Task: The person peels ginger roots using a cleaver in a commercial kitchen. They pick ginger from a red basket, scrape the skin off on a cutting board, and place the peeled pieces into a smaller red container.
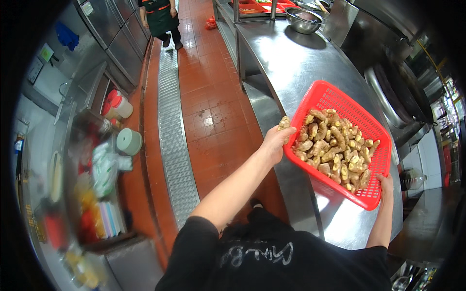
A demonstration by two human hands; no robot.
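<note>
Your left hand (276, 139) grips the near-left rim of the red plastic basket (340, 104) while pinching one loose ginger piece (284, 122); your right hand (386, 183) clasps the opposite lower corner. The basket, tilted above the steel counter (291, 68), holds a heap of ginger roots (335, 148). A metal bowl (303, 20) sits well apart, farther along the counter.

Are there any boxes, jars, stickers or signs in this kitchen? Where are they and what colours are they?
Clear plastic jars with red lids: left shelf, round, pale contents.
Pale green round lidded tub: left shelf edge, below the jars.
Blurred bright packets: lower left shelf, red, yellow, pastel stripes.
Small white notices: far left wall, rectangular; one has green.
White sticker: steel cabinet door, top left.
</note>
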